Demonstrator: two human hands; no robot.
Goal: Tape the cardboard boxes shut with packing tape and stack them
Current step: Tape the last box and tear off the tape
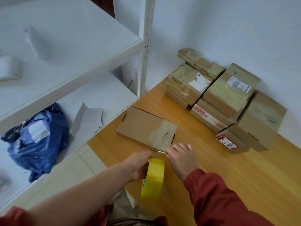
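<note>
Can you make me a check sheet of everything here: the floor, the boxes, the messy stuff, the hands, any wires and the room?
Surface: wooden floor, with the boxes resting on it.
Job's things: flat cardboard box with clear tape over its near end; yellow tape roll; pile of taped boxes stacked against the wall.
Clutter: blue plastic bag and torn paper on the lower shelf.
Grippers: left hand grips the tape roll; right hand is at the tape strip by the flat box's near edge, grip unclear.
Cables: nothing seen.
Surroundings: white shelf unit on the left, white wall behind.
</note>
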